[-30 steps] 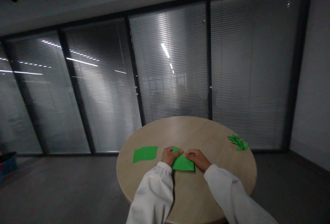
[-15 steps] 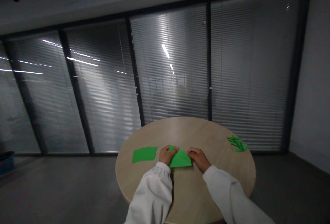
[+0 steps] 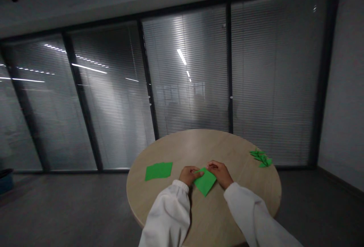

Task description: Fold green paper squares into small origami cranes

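Observation:
A sheet of green paper (image 3: 205,183) is held between my two hands over the middle of the round table, one corner pointing toward me. My left hand (image 3: 190,175) grips its left edge, thumb on top and fingers behind. At the upper right edge, my right hand (image 3: 220,173) pinches the paper near its far corner; the fingertips there are partly hidden. To the left of my left hand lie flat green paper sheets (image 3: 158,171), slightly out of line with each other.
The round wooden table (image 3: 199,144) bears several folded green paper pieces (image 3: 261,158) near its right edge. Behind it stands a glass partition with blinds (image 3: 187,106). A blue bin (image 3: 6,181) is on the floor at far left.
The paper in my hands has turned, so a corner rather than a straight edge faces me. My left hand has shifted right, closer to my right hand.

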A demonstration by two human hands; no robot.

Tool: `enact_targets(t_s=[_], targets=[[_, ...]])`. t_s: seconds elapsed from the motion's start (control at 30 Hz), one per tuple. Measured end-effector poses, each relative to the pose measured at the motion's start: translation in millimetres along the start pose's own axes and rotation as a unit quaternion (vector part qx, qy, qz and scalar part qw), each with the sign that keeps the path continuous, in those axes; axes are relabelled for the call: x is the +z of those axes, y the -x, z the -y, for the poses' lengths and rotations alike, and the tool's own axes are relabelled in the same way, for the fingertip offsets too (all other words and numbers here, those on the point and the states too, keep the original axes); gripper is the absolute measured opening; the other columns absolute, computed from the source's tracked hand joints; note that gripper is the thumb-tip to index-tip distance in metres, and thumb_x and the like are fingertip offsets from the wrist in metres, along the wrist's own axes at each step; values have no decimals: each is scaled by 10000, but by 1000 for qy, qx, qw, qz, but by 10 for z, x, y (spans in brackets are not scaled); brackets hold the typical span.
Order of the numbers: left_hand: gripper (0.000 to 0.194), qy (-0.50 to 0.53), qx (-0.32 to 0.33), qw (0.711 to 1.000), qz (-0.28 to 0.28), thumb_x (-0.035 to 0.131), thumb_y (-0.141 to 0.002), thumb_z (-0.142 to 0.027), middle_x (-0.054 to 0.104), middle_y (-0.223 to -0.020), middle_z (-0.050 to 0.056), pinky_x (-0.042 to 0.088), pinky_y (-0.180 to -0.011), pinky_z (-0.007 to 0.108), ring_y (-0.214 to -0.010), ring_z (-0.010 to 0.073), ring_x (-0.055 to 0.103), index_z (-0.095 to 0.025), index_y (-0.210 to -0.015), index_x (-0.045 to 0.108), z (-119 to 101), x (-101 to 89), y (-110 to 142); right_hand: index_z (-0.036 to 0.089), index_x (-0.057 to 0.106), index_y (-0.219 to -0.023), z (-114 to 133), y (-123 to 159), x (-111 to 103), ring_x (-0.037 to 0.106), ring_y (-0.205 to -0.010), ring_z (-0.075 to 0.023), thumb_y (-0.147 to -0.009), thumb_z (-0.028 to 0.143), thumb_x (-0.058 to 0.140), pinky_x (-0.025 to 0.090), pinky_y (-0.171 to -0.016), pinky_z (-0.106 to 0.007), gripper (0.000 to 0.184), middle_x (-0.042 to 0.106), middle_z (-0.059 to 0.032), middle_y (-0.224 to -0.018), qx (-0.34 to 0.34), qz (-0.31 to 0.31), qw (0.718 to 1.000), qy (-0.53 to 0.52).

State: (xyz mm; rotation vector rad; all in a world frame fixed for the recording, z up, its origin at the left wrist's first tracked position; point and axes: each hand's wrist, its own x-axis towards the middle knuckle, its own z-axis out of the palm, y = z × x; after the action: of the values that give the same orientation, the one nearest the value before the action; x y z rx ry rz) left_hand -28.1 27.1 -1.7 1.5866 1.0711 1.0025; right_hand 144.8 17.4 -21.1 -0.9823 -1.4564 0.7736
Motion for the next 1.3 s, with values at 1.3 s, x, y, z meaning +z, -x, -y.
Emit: enact_targets(t_s=[1.3], targets=[[410,84,-27,995,-54,750,-445,-501,575,-451,-13,405,-492,225,-442,101,493,-116,-562,672,-75,-93,17,188,692,-705,136,48,64,574,-887,-198,-647,455,670,438,-816,-321,274,631,-70,-912,-61,79,995,-6]])
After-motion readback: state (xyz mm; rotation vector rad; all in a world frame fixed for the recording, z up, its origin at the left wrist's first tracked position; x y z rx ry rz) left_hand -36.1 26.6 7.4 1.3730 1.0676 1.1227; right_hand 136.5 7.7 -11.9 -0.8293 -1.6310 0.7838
